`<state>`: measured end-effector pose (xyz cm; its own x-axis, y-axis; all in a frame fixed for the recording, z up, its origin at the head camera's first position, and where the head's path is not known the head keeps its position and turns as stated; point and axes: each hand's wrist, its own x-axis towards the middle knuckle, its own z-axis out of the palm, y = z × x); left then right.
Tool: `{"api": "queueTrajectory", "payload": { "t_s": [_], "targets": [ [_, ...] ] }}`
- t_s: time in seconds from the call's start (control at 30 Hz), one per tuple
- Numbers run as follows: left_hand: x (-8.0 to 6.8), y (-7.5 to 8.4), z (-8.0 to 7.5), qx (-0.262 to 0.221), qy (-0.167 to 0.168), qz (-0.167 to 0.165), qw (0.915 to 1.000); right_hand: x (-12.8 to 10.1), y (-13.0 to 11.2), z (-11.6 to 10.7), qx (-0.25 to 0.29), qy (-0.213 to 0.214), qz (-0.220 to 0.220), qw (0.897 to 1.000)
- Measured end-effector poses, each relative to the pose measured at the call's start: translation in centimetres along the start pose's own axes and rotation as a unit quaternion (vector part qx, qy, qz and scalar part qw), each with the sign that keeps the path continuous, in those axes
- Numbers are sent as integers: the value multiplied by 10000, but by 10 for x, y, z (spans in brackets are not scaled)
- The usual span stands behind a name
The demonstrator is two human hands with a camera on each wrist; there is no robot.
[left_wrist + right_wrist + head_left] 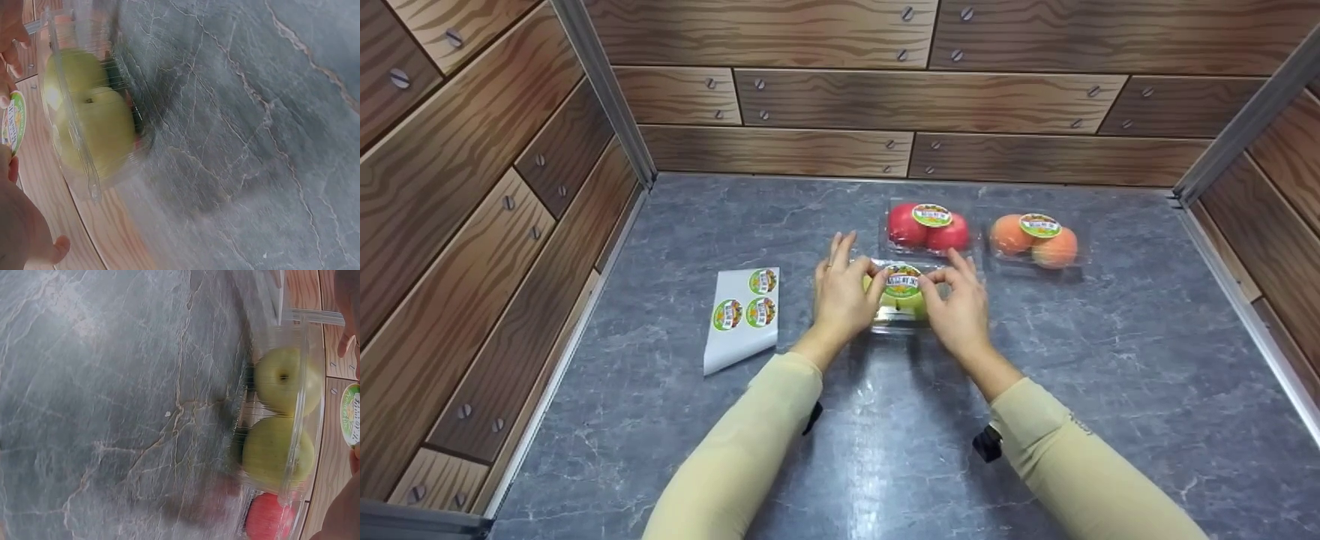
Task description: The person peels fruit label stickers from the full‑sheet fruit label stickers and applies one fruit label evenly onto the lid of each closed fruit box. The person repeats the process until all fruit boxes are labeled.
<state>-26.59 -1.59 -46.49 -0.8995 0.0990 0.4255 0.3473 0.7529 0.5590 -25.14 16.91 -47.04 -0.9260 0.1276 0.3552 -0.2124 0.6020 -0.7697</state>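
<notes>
Grey marbled counter (1110, 390) carries everything, wood-look walls around it. Mid-counter sits a clear plastic box of green apples (901, 298), just in front of a box of red apples (928, 227); a box of peaches (1035, 240) lies to the right of that one. Both far boxes already carry round stickers on their lids. A sticker sheet (742, 319) with three stickers left lies on the counter to the left, apart from the boxes.

Left hand (840, 292) rests against the green apple box's left side, fingers mostly straight, thumb on the lid by the round sticker (903, 280). Right hand (958, 304) has fingers curled, fingertips pinching or pressing the sticker's right edge; exact contact hard to tell. Wrist views show two green apples inside and the sticker at the lid top.

Handling judgement: the box looks thin, light for its bulk and springy, with a smooth lid likely to flex or dent under hard pressing. Best held by the side walls or rim. The sticker is flimsy and tacky, so take it by its edge and smooth it from the centre out.
</notes>
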Motion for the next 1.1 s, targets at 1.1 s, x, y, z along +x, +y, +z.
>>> {"api": "queueTrajectory", "payload": {
  "t_s": [1.1],
  "targets": [
    [2,-6,14,351,-11,-78,9994,4,10,8,-202,-47,102,9997]
  ]
}}
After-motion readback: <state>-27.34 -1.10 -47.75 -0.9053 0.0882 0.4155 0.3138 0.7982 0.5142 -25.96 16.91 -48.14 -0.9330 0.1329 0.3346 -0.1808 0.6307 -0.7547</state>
